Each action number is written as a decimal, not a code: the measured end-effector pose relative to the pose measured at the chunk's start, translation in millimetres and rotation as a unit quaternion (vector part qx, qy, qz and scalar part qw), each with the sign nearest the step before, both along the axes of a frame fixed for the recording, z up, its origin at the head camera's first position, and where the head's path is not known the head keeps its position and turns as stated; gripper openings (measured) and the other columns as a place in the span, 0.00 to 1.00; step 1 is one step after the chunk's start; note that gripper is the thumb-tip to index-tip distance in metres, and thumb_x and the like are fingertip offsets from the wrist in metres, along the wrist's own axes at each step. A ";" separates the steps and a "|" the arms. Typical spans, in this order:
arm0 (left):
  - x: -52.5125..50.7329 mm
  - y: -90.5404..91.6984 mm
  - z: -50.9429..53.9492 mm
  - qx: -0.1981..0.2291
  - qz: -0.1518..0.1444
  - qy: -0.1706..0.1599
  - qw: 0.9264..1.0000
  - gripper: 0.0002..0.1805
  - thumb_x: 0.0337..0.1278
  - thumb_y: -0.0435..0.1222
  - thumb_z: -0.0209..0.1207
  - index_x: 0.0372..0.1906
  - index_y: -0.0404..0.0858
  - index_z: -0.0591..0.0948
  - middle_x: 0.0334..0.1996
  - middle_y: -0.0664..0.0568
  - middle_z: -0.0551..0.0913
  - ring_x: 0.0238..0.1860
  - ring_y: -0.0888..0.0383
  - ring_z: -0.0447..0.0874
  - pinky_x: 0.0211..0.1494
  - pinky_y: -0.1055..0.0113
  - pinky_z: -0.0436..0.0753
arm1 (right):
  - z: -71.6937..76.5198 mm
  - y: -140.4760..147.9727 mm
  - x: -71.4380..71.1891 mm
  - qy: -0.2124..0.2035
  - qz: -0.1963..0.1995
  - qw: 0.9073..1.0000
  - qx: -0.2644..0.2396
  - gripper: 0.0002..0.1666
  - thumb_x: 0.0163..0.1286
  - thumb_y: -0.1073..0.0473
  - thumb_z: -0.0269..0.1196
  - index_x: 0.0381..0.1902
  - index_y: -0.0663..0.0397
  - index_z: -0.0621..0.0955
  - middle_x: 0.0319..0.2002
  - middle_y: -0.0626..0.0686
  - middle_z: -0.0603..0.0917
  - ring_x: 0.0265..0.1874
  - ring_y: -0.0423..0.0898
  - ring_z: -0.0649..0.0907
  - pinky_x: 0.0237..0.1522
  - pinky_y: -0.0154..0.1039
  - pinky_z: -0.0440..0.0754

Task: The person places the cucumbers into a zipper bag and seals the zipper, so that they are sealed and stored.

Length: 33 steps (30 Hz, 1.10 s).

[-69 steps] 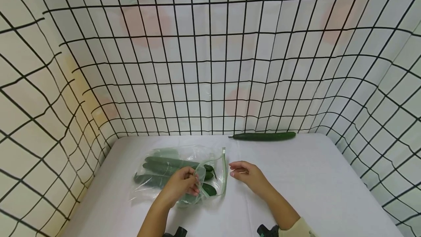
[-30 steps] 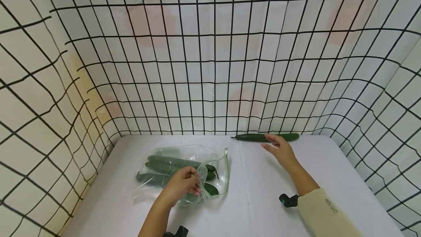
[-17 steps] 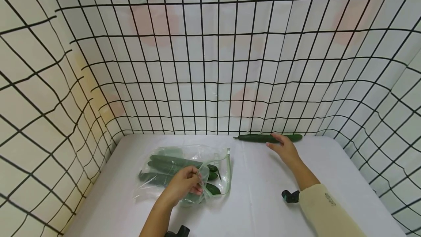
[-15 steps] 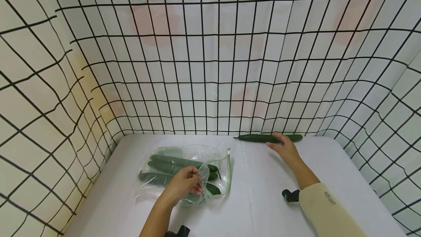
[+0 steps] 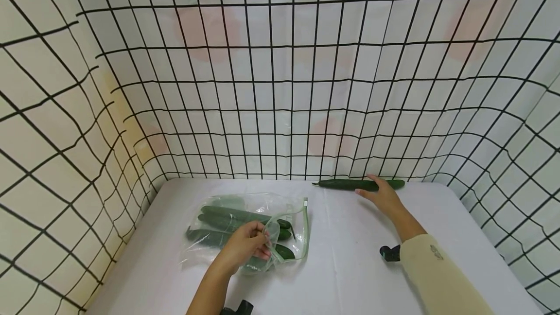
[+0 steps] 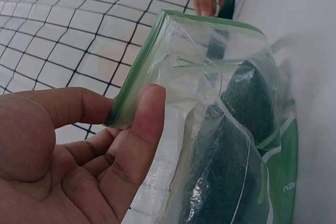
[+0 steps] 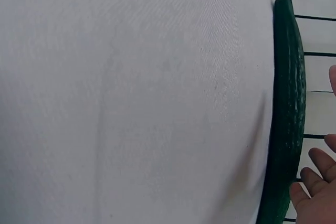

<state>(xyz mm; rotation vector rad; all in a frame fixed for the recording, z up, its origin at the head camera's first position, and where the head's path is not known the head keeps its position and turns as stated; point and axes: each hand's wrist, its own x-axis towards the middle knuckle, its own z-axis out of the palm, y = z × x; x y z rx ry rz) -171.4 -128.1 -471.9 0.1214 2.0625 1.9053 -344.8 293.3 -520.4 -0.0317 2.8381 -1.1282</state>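
Note:
A clear zip bag (image 5: 305, 227) with a green rim lies on the left of the table, several cucumbers (image 5: 234, 215) inside it. My left hand (image 5: 245, 247) pinches the edge of the bag's mouth; in the left wrist view the green zip strip (image 6: 143, 59) sits between thumb and finger. Against the back netting lies a single cucumber (image 5: 343, 184), its stem end to the left. My right hand (image 5: 387, 201) is over its right half, thumb on the near side, fingers on the far side. The right wrist view shows the fingers spread beside the cucumber (image 7: 287, 93), not curled round it.
Black wire grid panels (image 5: 280, 96) with white cloth behind rise along the back and both sides. A white cloth (image 5: 345, 256) covers the table. Black camera mounts (image 5: 389, 253) show at both wrists.
My right hand has moved from beside the bag's mouth, right and away, to the cucumber at the back. The left hand keeps its pinch on the bag. The view has shifted slightly.

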 end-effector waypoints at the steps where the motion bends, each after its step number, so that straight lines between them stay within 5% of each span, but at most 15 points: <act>1: 0.2 -0.1 0.0 0.001 0.000 0.000 1.000 0.11 0.69 0.29 0.52 0.48 0.24 0.73 0.36 0.43 0.82 0.30 0.57 0.86 0.39 0.62 0.92 | -0.4 0.3 -0.9 0.001 0.004 1.000 0.006 0.58 0.67 0.32 0.64 0.81 0.52 0.52 0.79 0.69 0.50 0.76 0.74 0.53 0.73 0.75 0.56; 9: 0.0 -1.8 -1.2 0.003 -0.002 -0.003 1.000 0.10 0.70 0.29 0.51 0.48 0.25 0.73 0.36 0.44 0.82 0.31 0.56 0.86 0.40 0.62 0.92 | 0.3 6.6 0.2 0.038 0.021 0.996 0.084 0.56 0.66 0.32 0.64 0.79 0.58 0.58 0.76 0.72 0.57 0.74 0.76 0.55 0.71 0.77 0.57; 18: -1.1 -1.3 -2.0 -0.002 0.001 0.001 1.000 0.10 0.69 0.28 0.51 0.47 0.25 0.73 0.35 0.43 0.82 0.30 0.56 0.86 0.39 0.62 0.92 | 2.4 10.1 6.7 0.106 0.035 0.980 0.162 0.39 0.67 0.42 0.67 0.67 0.61 0.75 0.67 0.73 0.69 0.66 0.74 0.65 0.63 0.74 0.63; 30: -0.8 -1.5 -2.0 -0.007 0.001 0.004 1.000 0.11 0.69 0.29 0.51 0.49 0.24 0.73 0.36 0.43 0.82 0.29 0.57 0.86 0.39 0.61 0.92 | 0.7 35.9 10.7 0.094 0.037 0.984 0.146 0.29 0.68 0.48 0.68 0.62 0.57 0.79 0.66 0.70 0.75 0.61 0.74 0.72 0.56 0.73 0.66; 33: -0.5 -2.0 -2.1 -0.007 0.001 0.006 1.000 0.11 0.70 0.29 0.51 0.49 0.24 0.73 0.36 0.43 0.83 0.29 0.56 0.86 0.39 0.60 0.92 | -5.5 47.4 10.7 0.073 0.040 0.987 0.138 0.30 0.69 0.48 0.67 0.63 0.58 0.78 0.65 0.70 0.75 0.63 0.73 0.72 0.61 0.73 0.67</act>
